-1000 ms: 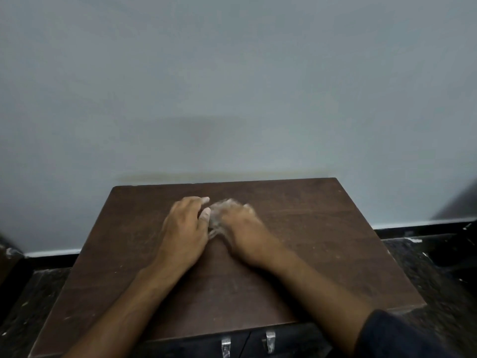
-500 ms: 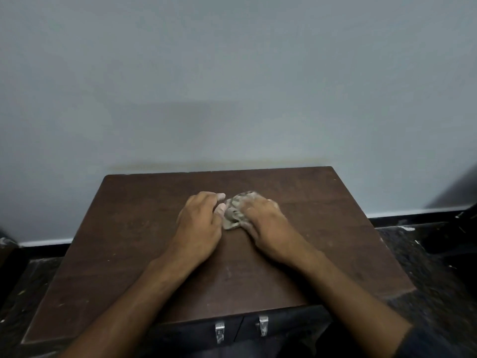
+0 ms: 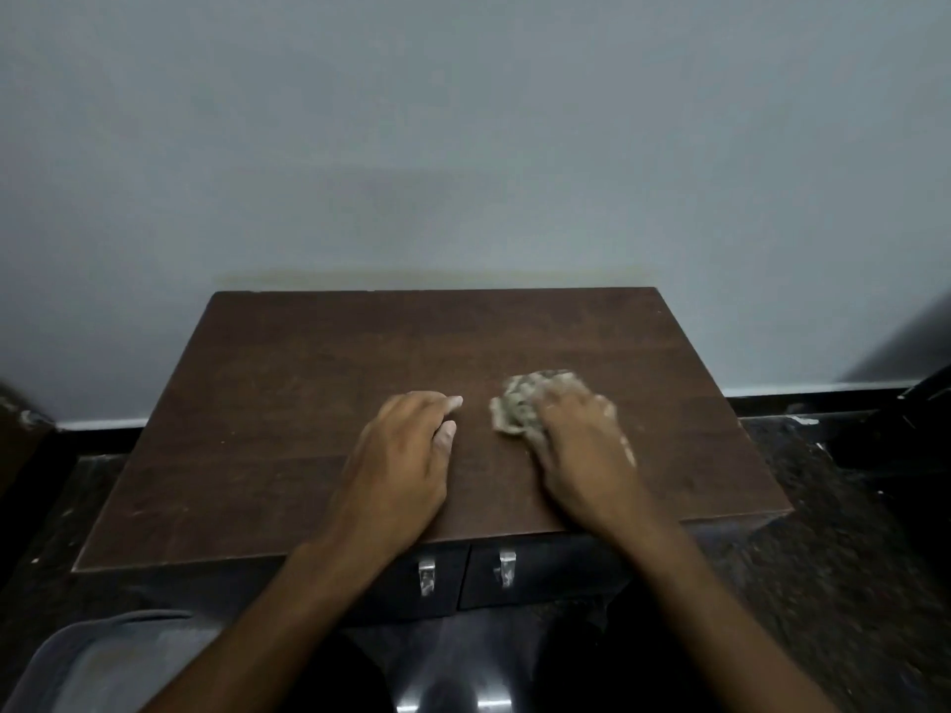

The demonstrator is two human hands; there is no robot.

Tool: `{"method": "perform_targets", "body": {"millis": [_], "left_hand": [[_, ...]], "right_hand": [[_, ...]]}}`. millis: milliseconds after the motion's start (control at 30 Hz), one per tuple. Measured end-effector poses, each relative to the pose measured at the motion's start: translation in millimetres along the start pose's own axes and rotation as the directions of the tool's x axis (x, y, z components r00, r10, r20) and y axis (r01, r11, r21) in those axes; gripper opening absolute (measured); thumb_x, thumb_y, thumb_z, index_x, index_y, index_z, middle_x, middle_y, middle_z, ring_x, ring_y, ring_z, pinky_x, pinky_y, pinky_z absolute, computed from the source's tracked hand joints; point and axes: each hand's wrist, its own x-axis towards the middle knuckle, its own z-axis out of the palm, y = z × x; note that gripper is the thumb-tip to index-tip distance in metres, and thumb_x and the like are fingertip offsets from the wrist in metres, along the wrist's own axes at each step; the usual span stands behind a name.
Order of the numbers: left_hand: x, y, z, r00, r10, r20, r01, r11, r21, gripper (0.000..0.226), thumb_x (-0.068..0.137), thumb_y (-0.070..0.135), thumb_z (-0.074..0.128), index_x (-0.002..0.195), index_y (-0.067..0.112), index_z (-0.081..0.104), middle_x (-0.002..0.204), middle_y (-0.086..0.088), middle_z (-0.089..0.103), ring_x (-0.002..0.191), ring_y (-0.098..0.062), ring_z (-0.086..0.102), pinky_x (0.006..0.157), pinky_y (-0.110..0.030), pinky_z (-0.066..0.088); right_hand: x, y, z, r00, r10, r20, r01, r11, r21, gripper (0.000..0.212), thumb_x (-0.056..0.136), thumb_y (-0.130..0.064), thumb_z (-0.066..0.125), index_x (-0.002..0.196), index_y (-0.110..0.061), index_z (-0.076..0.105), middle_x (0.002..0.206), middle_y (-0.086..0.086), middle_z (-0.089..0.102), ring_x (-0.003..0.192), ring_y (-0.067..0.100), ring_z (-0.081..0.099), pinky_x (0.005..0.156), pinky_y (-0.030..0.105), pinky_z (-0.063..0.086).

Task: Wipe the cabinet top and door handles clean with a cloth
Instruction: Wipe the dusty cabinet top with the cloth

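Note:
A dark brown wooden cabinet top (image 3: 288, 403) fills the middle of the view, dusty with pale specks. My right hand (image 3: 581, 445) presses a crumpled grey cloth (image 3: 520, 403) onto the top, right of centre; the cloth bulges out past my fingers. My left hand (image 3: 406, 455) lies flat on the wood a little to the left of the cloth, fingers together, holding nothing. Two small metal door handles (image 3: 427, 576) (image 3: 507, 568) show on the dark cabinet front below the near edge, between my forearms.
A plain pale wall (image 3: 463, 146) rises right behind the cabinet. Dark speckled floor (image 3: 823, 558) lies on both sides. A grey fabric shape (image 3: 103, 661) sits at the lower left, close to my body.
My right hand has slid the cloth to the right, away from my left hand. The view has tilted down, showing more of the cabinet front and handles.

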Motion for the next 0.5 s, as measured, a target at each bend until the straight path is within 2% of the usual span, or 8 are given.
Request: {"method": "perform_targets", "body": {"millis": [67,133,200,300,400,500], "left_hand": [[-15,-1,-2,1.000,-0.006,-0.017,0.007,1.000,0.006,0.031,0.098,0.024,0.045,0.121,0.018,0.064,0.117,0.008,0.064,0.111,-0.009,0.055,0.096,-0.027,0.044],[-29,-3,-4,0.999,0.017,-0.029,-0.017,1.000,0.004,0.029,0.097,0.020,0.048,0.119,0.016,0.065,0.115,0.007,0.064,0.109,-0.009,0.056,0.097,-0.022,0.042],[-42,-3,-11,0.998,0.034,-0.045,-0.034,0.999,-0.007,0.028,0.096,0.017,0.051,0.119,0.015,0.067,0.116,0.007,0.065,0.109,-0.009,0.057,0.099,-0.020,0.040],[-68,-7,-25,0.995,0.032,-0.093,-0.033,0.999,-0.016,0.027,0.095,0.013,0.054,0.117,0.013,0.069,0.115,0.006,0.067,0.111,-0.011,0.059,0.100,-0.024,0.042],[-99,-13,-36,0.982,-0.055,-0.182,0.049,0.998,-0.037,0.027,0.093,0.010,0.054,0.114,0.012,0.071,0.114,0.005,0.067,0.110,-0.012,0.060,0.100,-0.020,0.039],[-127,-15,-43,0.956,-0.122,-0.266,0.119,0.993,-0.025,0.027,0.092,0.008,0.053,0.111,0.011,0.072,0.112,0.004,0.068,0.109,-0.014,0.062,0.100,-0.020,0.039]], "right_hand": [[-19,-43,11,0.986,-0.158,0.057,0.158,0.987,0.011,0.047,0.098,-0.035,0.036,0.141,-0.021,0.050,0.148,0.000,0.048,0.142,0.025,0.037,0.113,0.047,0.030],[-32,-53,14,0.965,-0.246,0.091,0.243,0.969,0.042,0.049,0.099,-0.039,0.034,0.142,-0.022,0.050,0.148,-0.001,0.050,0.142,0.024,0.040,0.114,0.047,0.033],[-44,-35,5,0.966,-0.248,0.068,0.245,0.968,0.048,0.046,0.097,-0.037,0.040,0.139,-0.021,0.052,0.144,0.001,0.055,0.139,0.026,0.046,0.112,0.050,0.039],[-64,-1,-8,0.983,-0.184,-0.019,0.185,0.982,0.048,0.044,0.096,-0.033,0.046,0.137,-0.019,0.056,0.143,0.003,0.057,0.137,0.027,0.048,0.108,0.053,0.044],[-76,1,-10,0.984,-0.178,-0.013,0.178,0.982,0.069,0.045,0.097,-0.033,0.043,0.138,-0.020,0.056,0.144,0.000,0.055,0.139,0.024,0.043,0.110,0.051,0.038],[-72,-36,3,0.958,-0.286,0.032,0.282,0.954,0.105,0.045,0.098,-0.035,0.043,0.141,-0.024,0.052,0.146,-0.002,0.052,0.142,0.024,0.040,0.116,0.044,0.029]]}}
